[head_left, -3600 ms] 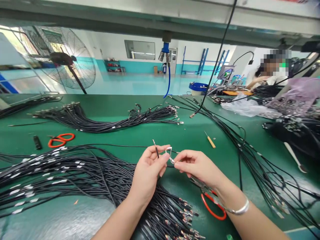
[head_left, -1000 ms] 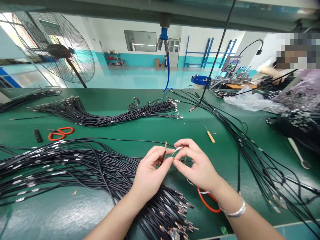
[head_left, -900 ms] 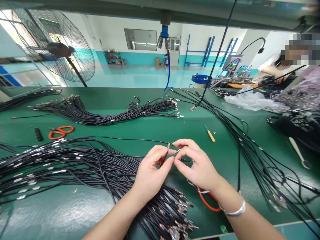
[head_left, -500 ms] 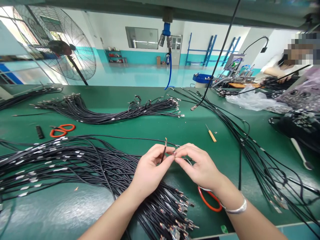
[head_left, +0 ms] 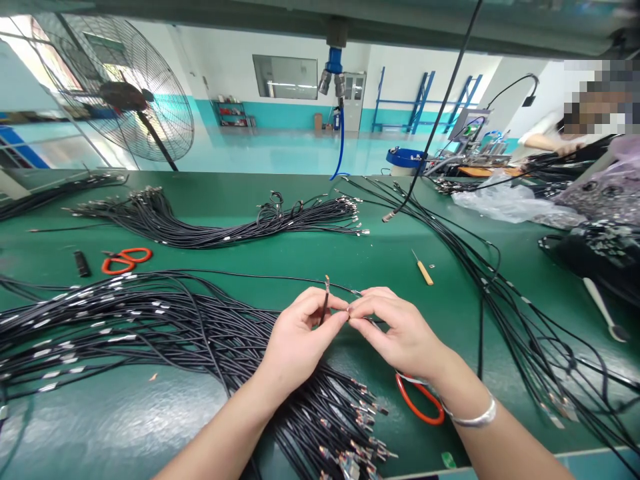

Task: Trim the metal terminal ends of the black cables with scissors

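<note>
My left hand (head_left: 300,330) is closed on a black cable (head_left: 325,307), whose bare coppery end sticks up between its fingers. My right hand (head_left: 400,327) has thumb and forefinger pinched together, meeting the left fingertips over a tiny piece that I cannot make out. Beneath the hands spreads a large bundle of black cables (head_left: 215,327), with white tags at the left and bare metal ends at the lower right. The orange handle of a pair of scissors (head_left: 420,403) shows below my right wrist; the rest is hidden.
On the green table (head_left: 300,260) lie another cable bundle (head_left: 210,230), orange-handled scissors (head_left: 120,261), a yellow-handled pick (head_left: 424,271) and a white-handled brush (head_left: 603,307). Loose cables (head_left: 465,257) run down the right. A black cable (head_left: 445,110) hangs from above. Another person (head_left: 555,140) sits at the back right.
The pinched fingertips have shifted slightly, and the cable end in my left hand has tipped a little to the left. Both hands stay in nearly the same place.
</note>
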`<control>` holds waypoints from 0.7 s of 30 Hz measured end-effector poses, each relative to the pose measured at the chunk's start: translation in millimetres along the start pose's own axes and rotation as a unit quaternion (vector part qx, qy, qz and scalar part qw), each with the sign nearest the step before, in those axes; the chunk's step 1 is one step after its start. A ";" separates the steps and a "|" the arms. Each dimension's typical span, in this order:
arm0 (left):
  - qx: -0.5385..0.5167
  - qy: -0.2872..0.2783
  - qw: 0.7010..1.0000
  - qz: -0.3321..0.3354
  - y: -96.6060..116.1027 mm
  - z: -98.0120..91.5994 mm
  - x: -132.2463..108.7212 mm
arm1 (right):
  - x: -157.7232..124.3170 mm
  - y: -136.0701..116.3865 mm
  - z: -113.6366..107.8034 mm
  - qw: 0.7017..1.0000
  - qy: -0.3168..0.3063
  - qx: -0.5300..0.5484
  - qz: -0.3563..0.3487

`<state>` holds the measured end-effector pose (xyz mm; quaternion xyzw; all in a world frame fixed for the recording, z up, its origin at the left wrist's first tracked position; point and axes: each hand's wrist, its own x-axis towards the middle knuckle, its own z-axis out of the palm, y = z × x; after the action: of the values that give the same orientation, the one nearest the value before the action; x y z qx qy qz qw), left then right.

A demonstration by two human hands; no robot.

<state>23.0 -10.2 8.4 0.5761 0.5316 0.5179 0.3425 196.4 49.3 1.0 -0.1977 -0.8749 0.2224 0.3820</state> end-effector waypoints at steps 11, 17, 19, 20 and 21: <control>-0.102 -0.002 0.992 -0.068 7.6 0.4 2.5 | -0.9 -5.8 2.0 0.983 0.003 0.132 0.129; -0.150 -0.002 0.982 -0.118 3.6 -0.2 1.7 | 1.5 -5.3 2.4 0.996 0.044 0.037 0.063; -0.164 -0.003 0.978 -0.132 0.6 -0.5 1.5 | 2.0 -4.0 3.3 0.997 0.060 0.028 0.046; -0.177 -0.002 0.975 -0.137 -0.4 -0.5 1.3 | 2.3 -3.5 3.7 0.997 0.065 0.026 0.040; -0.196 0.002 0.970 -0.140 -0.8 -0.3 1.1 | 2.6 -3.3 3.9 0.997 0.067 0.024 0.039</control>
<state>22.4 -9.1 7.9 0.4166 0.4954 0.5600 0.5171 191.3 47.0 1.9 -0.2368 -0.8335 0.2440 0.4356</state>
